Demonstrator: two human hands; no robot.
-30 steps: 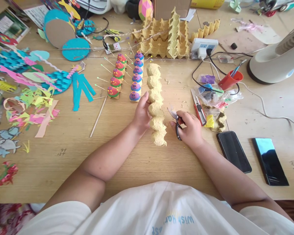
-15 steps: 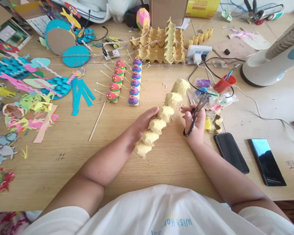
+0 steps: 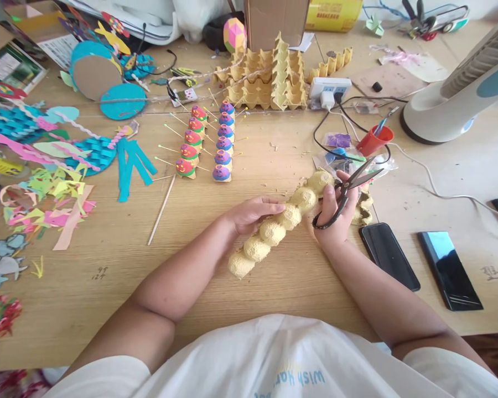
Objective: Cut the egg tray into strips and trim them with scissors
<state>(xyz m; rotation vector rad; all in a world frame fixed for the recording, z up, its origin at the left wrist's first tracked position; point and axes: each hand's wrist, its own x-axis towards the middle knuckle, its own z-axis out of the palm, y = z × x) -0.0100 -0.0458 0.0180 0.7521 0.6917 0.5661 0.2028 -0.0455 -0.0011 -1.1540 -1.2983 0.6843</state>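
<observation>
A strip of yellowish egg carton cups [image 3: 273, 231] is held slantwise over the table, cup bottoms facing up. My left hand [image 3: 253, 214] grips it near the middle, thumb on top and the other fingers partly hidden beneath. Looped on my right hand [image 3: 335, 218] is a pair of black-handled scissors [image 3: 348, 190], blades parted and pointing up and right. The right hand's fingertips also touch the strip's far end cup. Farther back stand two painted egg-carton caterpillars, one red and green [image 3: 191, 142], one purple and blue [image 3: 224, 142], with pins stuck in them.
Egg trays [image 3: 265, 77] lie at the back beside a power strip [image 3: 330, 88] with cables. On the right are two phones [image 3: 389, 256], a red cup [image 3: 374, 140] and a white fan [image 3: 448, 94]. Paper scraps [image 3: 53, 199] and a thin stick [image 3: 161, 210] lie left.
The egg carton strip has rolled so its rounded cup bottoms face up more, and its far end has swung right and nearer. My right hand has come against that end, and the scissors' blades show wider apart.
</observation>
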